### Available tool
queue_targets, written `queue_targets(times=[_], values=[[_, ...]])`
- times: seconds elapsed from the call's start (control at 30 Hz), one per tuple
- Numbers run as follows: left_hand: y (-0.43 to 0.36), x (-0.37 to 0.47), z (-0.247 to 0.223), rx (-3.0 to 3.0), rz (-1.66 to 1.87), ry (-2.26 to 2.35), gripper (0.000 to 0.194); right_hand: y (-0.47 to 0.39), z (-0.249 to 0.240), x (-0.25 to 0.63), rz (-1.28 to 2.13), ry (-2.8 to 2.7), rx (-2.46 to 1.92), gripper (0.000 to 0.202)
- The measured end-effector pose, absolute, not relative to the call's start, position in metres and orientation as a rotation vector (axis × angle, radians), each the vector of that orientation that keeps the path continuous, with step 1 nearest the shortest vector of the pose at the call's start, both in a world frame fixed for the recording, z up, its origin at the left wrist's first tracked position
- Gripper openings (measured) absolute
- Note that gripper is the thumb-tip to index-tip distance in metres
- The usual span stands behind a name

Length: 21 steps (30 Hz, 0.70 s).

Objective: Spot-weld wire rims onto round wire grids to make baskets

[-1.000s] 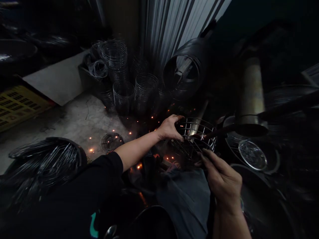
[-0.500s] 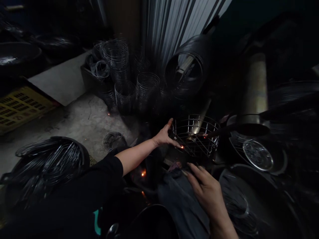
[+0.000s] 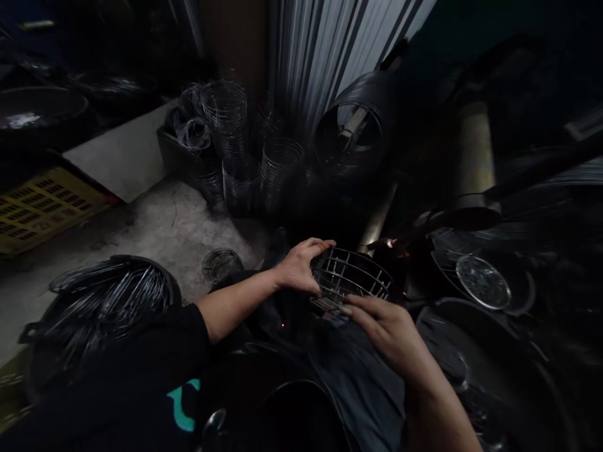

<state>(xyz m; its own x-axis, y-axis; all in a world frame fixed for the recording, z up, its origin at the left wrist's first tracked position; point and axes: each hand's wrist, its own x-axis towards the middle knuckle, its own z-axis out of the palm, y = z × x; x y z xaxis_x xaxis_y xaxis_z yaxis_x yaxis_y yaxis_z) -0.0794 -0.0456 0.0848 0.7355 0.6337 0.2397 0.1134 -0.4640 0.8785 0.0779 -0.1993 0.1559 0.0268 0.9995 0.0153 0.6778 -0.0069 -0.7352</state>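
A round wire basket (image 3: 351,271) sits in front of me, its open grid of rods tilted. My left hand (image 3: 304,263) grips its left side, thumb low and fingers over the upper edge. Close to the basket's front edge, my right hand (image 3: 379,320) has its thumb and fingers pressed together. Whether they pinch a basket wire or a small separate piece is too dark to tell. Behind the basket, a dark metal arm with a glowing tip (image 3: 391,243) reaches in from the right, beside a pale metal tube (image 3: 378,220).
Stacks of wire rings (image 3: 281,154) stand at the back near a tipped drum (image 3: 351,129). At left is a tub of bent wires (image 3: 117,295) and a yellow crate (image 3: 49,204). Large dark basins (image 3: 499,364) and a thick cylinder (image 3: 475,154) occupy the right.
The basket has come nearer and left, away from the arm's tip. My left hand has closed on it from an open reach. My right hand has moved up to its front edge; the sparks have mostly faded.
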Motion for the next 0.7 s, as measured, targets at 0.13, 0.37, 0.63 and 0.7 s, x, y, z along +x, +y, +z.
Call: queue_targets(times=[0.13, 0.37, 0.63, 0.7], values=[[-0.054, -0.075, 0.095, 2.149, 0.660, 0.573, 0.099, -0.195, 0.151, 0.083, 0.635, -1.723, -1.906, 0.026], [-0.052, -0.062, 0.091, 2.116, 0.720, 0.553, 0.095, -0.208, 0.144, 0.085, -0.144, -2.163, -2.094, 0.032], [-0.043, -0.043, 0.098, 2.057, 0.744, 0.550, 0.100, -0.202, 0.133, 0.108, -0.237, -1.995, -1.773, 0.027], [-0.040, -0.039, 0.098, 2.034, 0.759, 0.546, 0.098, -0.198, 0.131, 0.115, -0.277, -1.998, -1.728, 0.025]])
